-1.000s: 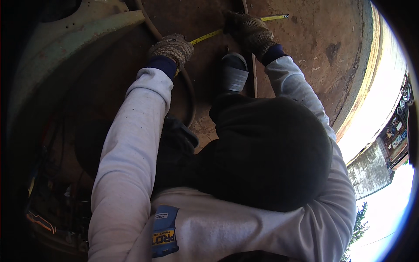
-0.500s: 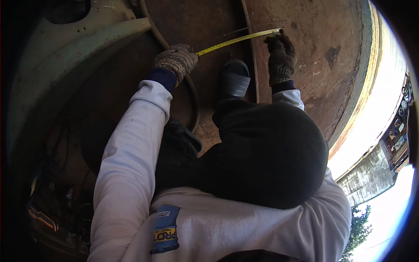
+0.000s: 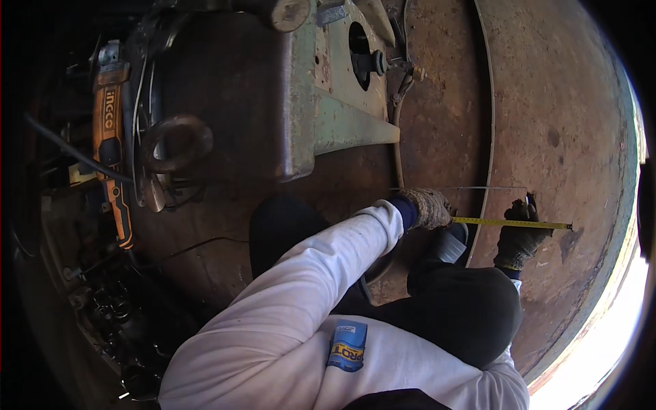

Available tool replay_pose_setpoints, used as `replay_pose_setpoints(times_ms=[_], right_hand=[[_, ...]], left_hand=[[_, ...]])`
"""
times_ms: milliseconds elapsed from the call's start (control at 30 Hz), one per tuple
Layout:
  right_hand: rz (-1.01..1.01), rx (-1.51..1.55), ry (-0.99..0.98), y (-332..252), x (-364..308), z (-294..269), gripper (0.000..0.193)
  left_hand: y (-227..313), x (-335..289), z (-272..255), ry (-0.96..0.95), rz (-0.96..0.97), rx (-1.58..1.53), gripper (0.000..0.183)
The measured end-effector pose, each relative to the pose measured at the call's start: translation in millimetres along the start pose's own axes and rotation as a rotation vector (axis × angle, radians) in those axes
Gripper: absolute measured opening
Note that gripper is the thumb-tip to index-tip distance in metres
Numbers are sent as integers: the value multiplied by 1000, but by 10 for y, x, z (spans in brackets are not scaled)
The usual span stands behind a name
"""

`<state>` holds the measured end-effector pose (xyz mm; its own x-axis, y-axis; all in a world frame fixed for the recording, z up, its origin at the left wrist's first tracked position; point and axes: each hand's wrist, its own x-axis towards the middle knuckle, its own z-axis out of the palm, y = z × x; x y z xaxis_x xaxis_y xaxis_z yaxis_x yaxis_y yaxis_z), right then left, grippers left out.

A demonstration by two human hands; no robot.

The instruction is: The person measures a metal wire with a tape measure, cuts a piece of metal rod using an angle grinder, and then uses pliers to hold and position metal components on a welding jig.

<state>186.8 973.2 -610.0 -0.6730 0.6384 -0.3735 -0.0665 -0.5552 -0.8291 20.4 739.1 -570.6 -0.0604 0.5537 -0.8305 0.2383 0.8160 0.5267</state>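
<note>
My left hand [image 3: 430,208], in a brown knitted glove, is closed round a tape measure whose case is hidden in the grip. Its yellow blade [image 3: 478,221] runs out to the right, over my gloved right hand [image 3: 521,240], and its hooked end sticks out beyond that hand. The right fingers are curled together around something small and dark that I cannot make out. Close to those fingertips ends a thin straight rod [image 3: 499,187], lying roughly parallel to the blade. Below my hands is a rusty brown metal surface [image 3: 581,137].
A green machine casting [image 3: 342,123] with a round hole stands ahead. At left lie an orange-and-black power tool [image 3: 113,137], a metal ring [image 3: 178,143] and dark tangled parts. A hose [image 3: 398,150] and a long thin edge [image 3: 489,102] cross the surface. My sandalled foot [image 3: 451,246] is under the blade.
The view has swung left, bringing in the power tool and more of the casting. The blade's end, formerly at my right fingertips, now reaches past that hand.
</note>
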Motion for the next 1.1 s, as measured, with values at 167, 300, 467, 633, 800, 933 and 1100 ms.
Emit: replay_pose_setpoints(times_ms=[167,300,467,633,800,933,1100], right_hand=[[-47,-31,-17,-175,-50,610,79],[-43,-227,-85,-120,46,657,63],[-249,-501,-171,-521,-69,1044,44],[-472,-530,-649,-1309,-293,2271,46],[-791,-723,-933,-1910,-267,3773,45],[-1405,-1122,-853,-1777,130,4794,38],[-1104,-1344,-1037,-1788,-67,5174,32]], left_hand=[[78,-302,-148,-96,305,19,33],[-304,83,207,78,996,585,27],[365,-1157,-185,-48,243,-245,49],[447,-2867,-599,152,776,-78,62],[177,-4111,-883,878,1102,-313,62],[-2,-4409,-1356,1582,-236,670,61],[-487,-4169,-1693,1580,-378,957,48]])
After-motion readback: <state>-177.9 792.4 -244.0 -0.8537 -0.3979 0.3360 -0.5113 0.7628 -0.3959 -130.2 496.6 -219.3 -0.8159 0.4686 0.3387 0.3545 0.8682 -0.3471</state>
